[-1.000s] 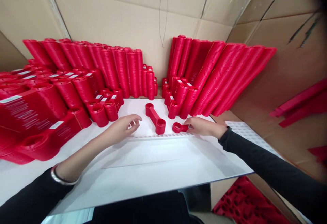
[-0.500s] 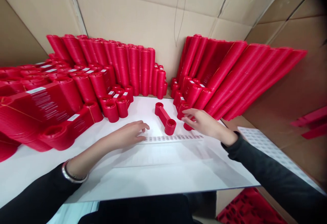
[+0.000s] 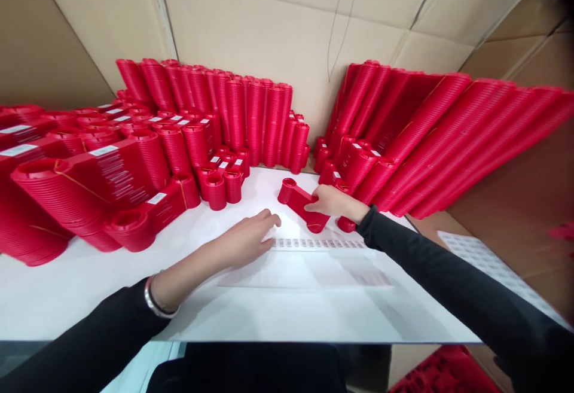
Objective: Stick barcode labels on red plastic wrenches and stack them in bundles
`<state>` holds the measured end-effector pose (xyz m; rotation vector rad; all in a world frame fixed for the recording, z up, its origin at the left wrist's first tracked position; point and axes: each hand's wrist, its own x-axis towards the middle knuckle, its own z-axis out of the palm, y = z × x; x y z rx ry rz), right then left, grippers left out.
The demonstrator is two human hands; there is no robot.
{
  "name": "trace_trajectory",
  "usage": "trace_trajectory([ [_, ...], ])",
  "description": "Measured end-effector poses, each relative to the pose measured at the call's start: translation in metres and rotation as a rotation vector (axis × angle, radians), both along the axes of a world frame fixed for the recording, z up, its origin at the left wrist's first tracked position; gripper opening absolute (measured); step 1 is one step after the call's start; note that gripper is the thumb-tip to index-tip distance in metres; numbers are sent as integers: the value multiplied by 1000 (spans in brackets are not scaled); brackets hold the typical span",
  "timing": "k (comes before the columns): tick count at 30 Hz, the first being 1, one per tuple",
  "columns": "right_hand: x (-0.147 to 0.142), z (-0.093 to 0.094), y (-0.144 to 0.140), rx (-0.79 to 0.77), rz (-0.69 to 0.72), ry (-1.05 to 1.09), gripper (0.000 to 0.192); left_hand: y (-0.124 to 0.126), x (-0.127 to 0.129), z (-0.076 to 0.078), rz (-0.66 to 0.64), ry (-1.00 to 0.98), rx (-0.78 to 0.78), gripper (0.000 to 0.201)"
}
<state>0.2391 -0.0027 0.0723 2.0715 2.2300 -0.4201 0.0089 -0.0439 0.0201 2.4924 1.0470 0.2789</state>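
Right hand grips the red bracket
Fingers closed over it on the white table; left hand lies loosely spread, empty, fingertips at the sticker strip.

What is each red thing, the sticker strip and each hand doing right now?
Right hand: fingers closed on the loose red stack.
Loose red stack: tilted, one end lifted off the table.
Left hand: open, fingertips by the sticker strip.
Sticker strip: lying flat on the white table.
Banded red stacks: lying on their sides, labelled.
Tall red stacks: leaning against the cardboard.
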Motion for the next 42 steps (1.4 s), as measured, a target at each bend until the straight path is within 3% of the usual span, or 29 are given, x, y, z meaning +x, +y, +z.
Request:
trace_trajectory([
  [6,2,4,-4,21,-30,35,20,-4,2,4,31,-43,-8,24],
  [11,3,4,-5,118,-52,60,20,3,6,-3,150,-175,-19,23],
  [14,3,7,-10,182,-63,87,21,7,8,-8,220,-293,-118,27],
  [18,-1,15,-26,244,-22,144,26,11,13,-4,325,-558,-355,48],
  [22,-20,9,-53,190,114,299,23,15,17,6,351,-1055,-518,68],
  [24,-31,0,-66,235,191,355,22,17,16,9,352,-1218,-540,61],
  [26,-36,-6,-70,270,248,364,25,19,15,8,369,-1241,-526,45],
  [29,-25,-2,-54,144,317,347,40,22,13,5,410,-1206,-482,29],
  [31,-10,2,-30,121,221,147,46,23,13,3,425,-1223,-473,26],
  [33,3,0,-5,126,127,30,33,24,13,2,431,-1239,-478,25],
  [36,10,-18,22,57,45,-93,22,24,13,1,445,-1248,-488,25],
  [39,5,-37,33,-3,-3,-161,28,23,13,1,467,-1256,-494,26],
  [42,2,-43,38,-56,-20,-187,31,23,13,1,490,-1267,-501,29],
])
